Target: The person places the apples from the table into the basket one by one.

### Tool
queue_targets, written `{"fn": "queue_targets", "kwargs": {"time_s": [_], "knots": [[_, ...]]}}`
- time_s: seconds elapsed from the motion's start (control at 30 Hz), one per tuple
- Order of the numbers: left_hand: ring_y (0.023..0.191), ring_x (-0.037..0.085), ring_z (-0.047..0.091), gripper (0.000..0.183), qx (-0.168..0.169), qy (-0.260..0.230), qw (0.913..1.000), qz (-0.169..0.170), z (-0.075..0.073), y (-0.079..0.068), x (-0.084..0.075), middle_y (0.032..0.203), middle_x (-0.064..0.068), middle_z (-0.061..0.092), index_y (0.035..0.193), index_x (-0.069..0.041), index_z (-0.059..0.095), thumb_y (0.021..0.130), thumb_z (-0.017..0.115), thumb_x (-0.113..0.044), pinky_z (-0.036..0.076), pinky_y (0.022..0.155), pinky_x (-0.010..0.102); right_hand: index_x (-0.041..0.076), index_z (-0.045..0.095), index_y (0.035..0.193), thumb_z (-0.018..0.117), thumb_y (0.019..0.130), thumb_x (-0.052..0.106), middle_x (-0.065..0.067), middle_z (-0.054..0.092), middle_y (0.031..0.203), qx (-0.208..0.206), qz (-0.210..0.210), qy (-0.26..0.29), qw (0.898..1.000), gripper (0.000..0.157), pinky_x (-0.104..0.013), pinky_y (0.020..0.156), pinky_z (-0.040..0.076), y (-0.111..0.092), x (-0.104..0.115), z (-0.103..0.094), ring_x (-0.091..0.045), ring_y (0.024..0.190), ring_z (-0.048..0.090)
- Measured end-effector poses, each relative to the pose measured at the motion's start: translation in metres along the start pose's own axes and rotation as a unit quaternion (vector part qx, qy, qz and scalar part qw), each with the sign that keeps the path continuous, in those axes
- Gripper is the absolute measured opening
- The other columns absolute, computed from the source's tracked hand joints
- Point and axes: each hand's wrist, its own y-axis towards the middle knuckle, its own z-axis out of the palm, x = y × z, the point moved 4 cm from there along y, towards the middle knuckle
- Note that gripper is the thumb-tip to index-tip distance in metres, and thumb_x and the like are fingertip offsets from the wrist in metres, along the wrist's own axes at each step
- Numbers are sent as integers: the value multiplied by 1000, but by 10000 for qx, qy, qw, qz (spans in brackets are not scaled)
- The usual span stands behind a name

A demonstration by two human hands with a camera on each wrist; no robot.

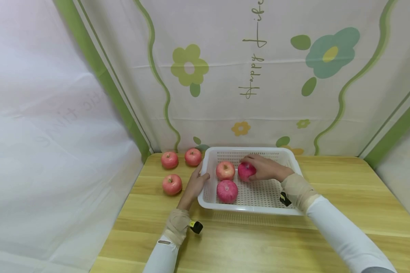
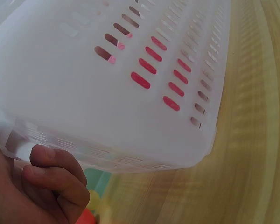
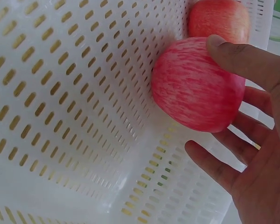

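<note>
A white perforated plastic basket [image 1: 249,209] stands on the wooden table. My left hand [image 1: 194,185] grips its left rim; in the left wrist view the curled fingers [image 2: 60,175] sit under the edge. Inside the basket, my right hand [image 1: 265,168] holds a dark pink apple [image 1: 246,171] near the middle. The right wrist view shows the thumb [image 3: 242,56] on one side of this apple and fingers around the far side. To its left in the basket lie a paler red-yellow apple [image 1: 225,170] and a streaked pink apple [image 1: 227,191].
Left of the basket, three more apples rest on the table: one at the back corner [image 1: 169,160], another apple [image 1: 193,157] close to the basket, and a nearer apple [image 1: 172,184]. A printed white curtain [image 1: 218,110] hangs behind the table [image 1: 246,246], with white cloth at both sides.
</note>
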Motion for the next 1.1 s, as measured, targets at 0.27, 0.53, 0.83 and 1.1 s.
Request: {"fn": "queue_targets", "kwargs": {"time_s": [0.27,0.53,0.83,1.1], "knots": [[110,42,72,76,-49,75,10000,-33,1,-1,0,145,31,60,171,-29,27,100,54,-18,66,79,49,8,58,151,88,83,36,-17,56,153,6,-47,-62,10000,79,-61,112,51,-4,-1,-6,-40,143,51],[113,47,71,76,-70,60,9999,-77,1,-1,0,145,32,59,171,-28,26,100,54,-18,65,82,52,6,59,149,86,85,27,-19,55,153,-70,-154,-160,9997,73,-65,112,49,-15,1,-19,-44,143,50],[116,53,69,76,95,99,9997,-191,0,-7,-14,145,37,57,171,-19,24,102,53,-13,64,85,57,6,56,151,85,88,25,-22,54,153,-183,-61,-520,9985,72,-64,105,54,-32,-3,-36,-45,143,50],[112,44,72,75,-127,194,9997,-27,1,-2,0,144,31,61,170,-31,30,99,55,-20,65,82,54,7,56,151,83,91,26,-21,56,152,-315,27,-624,9976,68,-65,105,53,-47,-8,-51,-46,143,50]]}}
